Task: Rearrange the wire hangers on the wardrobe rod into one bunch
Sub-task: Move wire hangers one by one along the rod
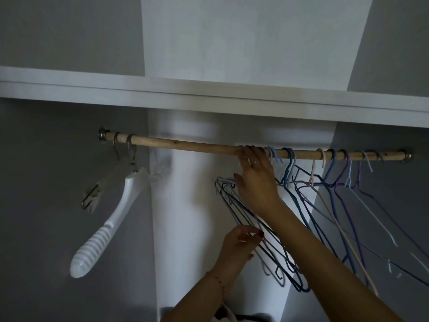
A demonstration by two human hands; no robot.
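Wire hangers are what the job turns on, and they hang from a wooden rod that runs left to right under a white shelf; going from the rod's left end, two metal hooks sit close to the bracket there, one carrying a thick white plastic hanger that tilts down to the left, and then comes a long bare stretch of rod; around the rod's middle a gathered bunch of blue and grey wire hangers slants down to the right, its hooks hidden behind the right hand, whose fingers reach up and curl over the rod at that spot, seemingly clasping the hooks, though the hold itself is out of sight; the left hand, lower down, pinches the wires of the same bunch between fingertips and thumb; further right, loose hangers in blue, pink, purple and pale tones are strung singly along the rod as far as its right end, some just beside one another, others well apart; the stragglers all lie to the right of the grip, along the rod's long axis, so I judge the right hand the nearer one for drawing them leftward into the bunch.
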